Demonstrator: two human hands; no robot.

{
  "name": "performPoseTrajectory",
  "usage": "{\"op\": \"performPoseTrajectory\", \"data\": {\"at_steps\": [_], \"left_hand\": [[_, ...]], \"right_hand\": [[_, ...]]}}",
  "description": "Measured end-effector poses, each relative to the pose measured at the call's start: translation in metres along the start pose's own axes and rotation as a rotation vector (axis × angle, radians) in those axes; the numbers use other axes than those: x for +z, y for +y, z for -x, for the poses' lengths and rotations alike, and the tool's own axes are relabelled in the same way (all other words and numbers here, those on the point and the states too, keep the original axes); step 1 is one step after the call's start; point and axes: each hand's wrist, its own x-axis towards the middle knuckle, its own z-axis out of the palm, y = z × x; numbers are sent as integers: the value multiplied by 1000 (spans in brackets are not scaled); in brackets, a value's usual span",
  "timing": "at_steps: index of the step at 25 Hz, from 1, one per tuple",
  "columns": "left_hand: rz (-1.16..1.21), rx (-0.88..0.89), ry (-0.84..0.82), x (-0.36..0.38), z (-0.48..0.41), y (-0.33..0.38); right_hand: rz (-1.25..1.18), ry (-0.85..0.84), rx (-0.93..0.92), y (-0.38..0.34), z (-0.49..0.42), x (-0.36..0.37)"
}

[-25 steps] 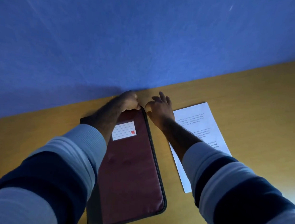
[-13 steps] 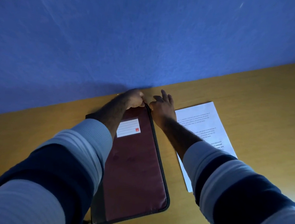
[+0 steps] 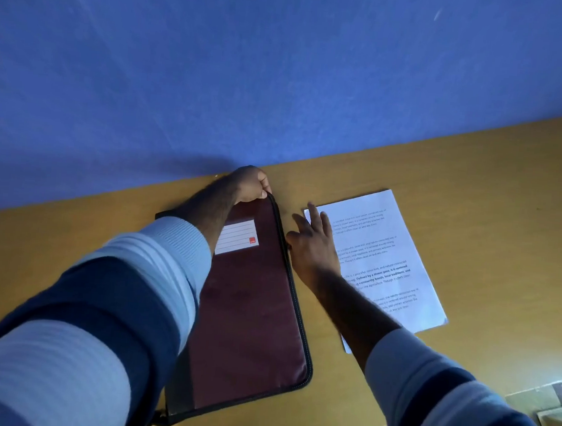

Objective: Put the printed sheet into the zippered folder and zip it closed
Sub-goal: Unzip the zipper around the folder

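Note:
The maroon zippered folder (image 3: pixel 251 311) lies flat on the wooden desk (image 3: pixel 475 201), with a white label near its top and a black zipper around its edge. My left hand (image 3: pixel 250 183) grips its far right corner. At the zipper on the folder's right edge, about a third of the way down, my right hand (image 3: pixel 314 245) pinches with the thumb while the other fingers stretch out. The zipper pull itself is hidden under the thumb. The printed sheet (image 3: pixel 390 255) lies flat just right of the folder, partly under my right forearm.
A blue wall (image 3: pixel 284 72) rises directly behind the desk's far edge, close to the folder's top. The desk's near edge runs along the bottom right, with floor and some papers (image 3: pixel 560 403) beyond it.
My right hand has slid from the folder's far corner down along the right zipper edge toward me. My left hand has stayed on the far corner. The sheet has not moved.

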Motion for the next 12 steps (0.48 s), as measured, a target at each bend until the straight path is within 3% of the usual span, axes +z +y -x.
{"op": "performPoseTrajectory", "data": {"at_steps": [12], "left_hand": [[-108, 57, 126, 13, 3, -10]], "right_hand": [[-26, 28, 13, -8, 136, 25]]}}
